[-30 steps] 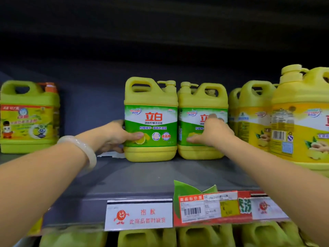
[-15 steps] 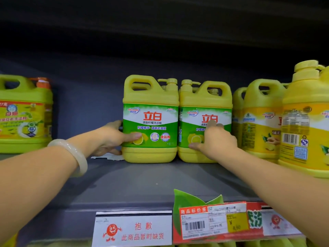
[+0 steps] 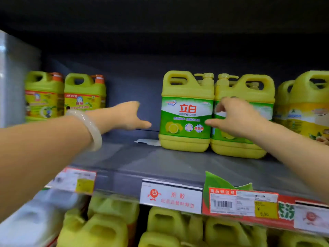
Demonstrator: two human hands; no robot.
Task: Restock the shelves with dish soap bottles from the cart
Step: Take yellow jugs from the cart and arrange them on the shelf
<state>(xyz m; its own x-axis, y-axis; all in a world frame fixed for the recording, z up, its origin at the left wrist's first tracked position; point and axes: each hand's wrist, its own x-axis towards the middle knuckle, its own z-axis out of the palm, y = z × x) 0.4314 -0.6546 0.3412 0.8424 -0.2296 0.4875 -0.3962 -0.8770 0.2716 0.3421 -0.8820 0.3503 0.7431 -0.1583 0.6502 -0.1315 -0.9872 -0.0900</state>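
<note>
Two green-labelled dish soap bottles stand upright, side by side and touching, on the grey shelf (image 3: pixel 160 163) at about 2 o'clock from centre. The left hand (image 3: pixel 128 115) hovers with relaxed fingers just at 9 o'clock of the left bottle (image 3: pixel 187 113), not touching it. The right hand (image 3: pixel 233 118), fingers spread loosely, lies in front of the right bottle (image 3: pixel 249 97); contact unclear. A pale bangle (image 3: pixel 89 129) circles the left wrist.

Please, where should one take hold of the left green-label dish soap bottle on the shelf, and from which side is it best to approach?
Probably by the moulded loop handle at the top of the left green-label bottle, coming from the front and above. It stands upright, the handle opening is unobstructed, and its pump sits on the right. Its right side stands close against the neighbouring bottle, so only its left is free.
</note>
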